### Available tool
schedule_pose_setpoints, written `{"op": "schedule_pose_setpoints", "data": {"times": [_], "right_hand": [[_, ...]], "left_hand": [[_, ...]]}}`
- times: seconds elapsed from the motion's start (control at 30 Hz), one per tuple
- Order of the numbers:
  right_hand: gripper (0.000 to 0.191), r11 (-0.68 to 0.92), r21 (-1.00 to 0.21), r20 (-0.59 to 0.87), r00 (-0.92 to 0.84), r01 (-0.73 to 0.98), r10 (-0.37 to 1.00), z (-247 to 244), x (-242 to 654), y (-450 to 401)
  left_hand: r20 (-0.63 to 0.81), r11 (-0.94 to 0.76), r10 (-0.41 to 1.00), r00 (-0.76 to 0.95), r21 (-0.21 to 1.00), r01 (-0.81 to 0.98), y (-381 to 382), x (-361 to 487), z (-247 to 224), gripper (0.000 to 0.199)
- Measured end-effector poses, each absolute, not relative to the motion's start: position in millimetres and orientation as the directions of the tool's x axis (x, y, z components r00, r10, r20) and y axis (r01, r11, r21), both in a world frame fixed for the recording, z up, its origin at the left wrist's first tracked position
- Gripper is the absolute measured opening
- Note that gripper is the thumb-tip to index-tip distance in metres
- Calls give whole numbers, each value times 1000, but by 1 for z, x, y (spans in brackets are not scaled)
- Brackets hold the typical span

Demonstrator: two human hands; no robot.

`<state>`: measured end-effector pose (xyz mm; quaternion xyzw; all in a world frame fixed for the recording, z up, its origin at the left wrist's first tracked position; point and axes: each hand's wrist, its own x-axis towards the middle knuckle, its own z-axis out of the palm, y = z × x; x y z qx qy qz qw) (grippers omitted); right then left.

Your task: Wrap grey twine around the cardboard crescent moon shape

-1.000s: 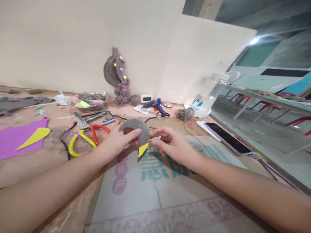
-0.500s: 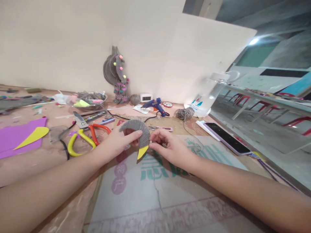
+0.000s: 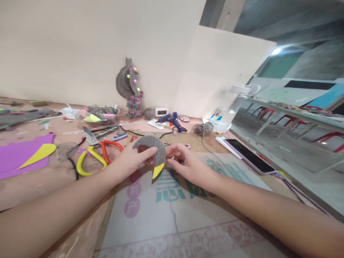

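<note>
A crescent (image 3: pixel 154 145) wrapped in grey yarn, with a bare yellow tip pointing down, is held over the printed board. My left hand (image 3: pixel 137 156) grips its left and inner side, thumb across the yarn. At its right edge, my right hand (image 3: pixel 181 157) has thumb and forefinger pinched together; whatever lies between them is too small to make out. A ball of grey yarn (image 3: pixel 202 129) lies beyond my right hand, a strand trailing from it onto the printed board (image 3: pixel 145 229).
Scissors (image 3: pixel 106 152), purple sheets (image 3: pixel 16 170) and a yellow cutout (image 3: pixel 40 154) lie left. Behind are a bowl (image 3: pixel 98 116), a blue glue gun (image 3: pixel 173 120) and a decorated grey hanging (image 3: pixel 130 87). A phone (image 3: pixel 249 156) and a plastic jug (image 3: pixel 225 111) stand right.
The whole view has shifted slightly, with the background lower in the picture. Both hands keep nearly the same pose around the crescent.
</note>
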<state>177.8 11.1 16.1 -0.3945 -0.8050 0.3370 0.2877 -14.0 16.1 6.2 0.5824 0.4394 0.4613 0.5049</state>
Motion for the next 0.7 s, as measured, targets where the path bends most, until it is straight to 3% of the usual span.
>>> {"op": "schedule_pose_setpoints", "data": {"times": [0.13,0.3,0.47,0.7], "right_hand": [[20,489,-694,233,-477,529,847,29,194,28],[24,591,-386,384,-459,708,801,25,216,60],[27,661,-155,337,-590,734,734,11,220,69],[22,611,-133,334,-545,780,769,8,221,70]], "left_hand": [[72,-81,984,163,996,49,17,-14,5,18],[98,-113,981,166,990,84,18,-14,5,19],[100,-114,983,153,989,91,16,-12,7,17],[97,-110,982,162,991,79,17,-13,4,18]]}}
